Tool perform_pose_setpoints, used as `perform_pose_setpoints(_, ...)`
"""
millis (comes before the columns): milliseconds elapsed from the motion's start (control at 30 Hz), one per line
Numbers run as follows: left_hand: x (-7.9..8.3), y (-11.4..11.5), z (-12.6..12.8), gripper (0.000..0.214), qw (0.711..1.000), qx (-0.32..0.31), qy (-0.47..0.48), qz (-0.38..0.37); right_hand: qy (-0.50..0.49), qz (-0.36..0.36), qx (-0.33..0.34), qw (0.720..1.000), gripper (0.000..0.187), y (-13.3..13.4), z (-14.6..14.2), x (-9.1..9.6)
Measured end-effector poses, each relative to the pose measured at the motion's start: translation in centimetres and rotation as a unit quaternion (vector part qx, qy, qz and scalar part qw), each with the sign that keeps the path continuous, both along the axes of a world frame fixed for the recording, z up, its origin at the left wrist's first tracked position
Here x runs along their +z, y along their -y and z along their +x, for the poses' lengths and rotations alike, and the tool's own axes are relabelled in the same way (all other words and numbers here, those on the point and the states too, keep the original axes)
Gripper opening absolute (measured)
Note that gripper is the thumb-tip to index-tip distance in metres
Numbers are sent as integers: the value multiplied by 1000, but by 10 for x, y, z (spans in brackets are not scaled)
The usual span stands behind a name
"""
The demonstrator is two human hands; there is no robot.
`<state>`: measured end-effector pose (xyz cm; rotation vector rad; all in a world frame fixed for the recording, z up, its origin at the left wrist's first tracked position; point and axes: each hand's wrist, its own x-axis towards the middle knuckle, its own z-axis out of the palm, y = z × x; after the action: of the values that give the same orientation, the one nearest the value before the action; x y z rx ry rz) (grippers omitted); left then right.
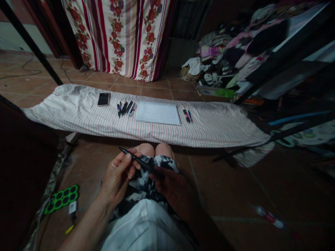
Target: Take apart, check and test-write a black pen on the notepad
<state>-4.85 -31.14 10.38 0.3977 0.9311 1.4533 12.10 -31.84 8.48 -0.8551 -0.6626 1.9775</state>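
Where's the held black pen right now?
In the head view, just left of centre, the black pen slants between left hand and right hand, above the lap, nearer than the striped cloth.

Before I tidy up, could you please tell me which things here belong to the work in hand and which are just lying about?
Likely part of the work: held pen, notebook, loose pens beside it.
Likely just lying about: phone, bottle on the floor, clothes pile.

no text, label or number is legible.
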Motion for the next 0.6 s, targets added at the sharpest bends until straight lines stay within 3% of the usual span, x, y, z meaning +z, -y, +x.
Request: perform_pose_setpoints(600,4,-1,2,23,1000,4,-7,3,26,-21,-31,999,25,7,-11,0)
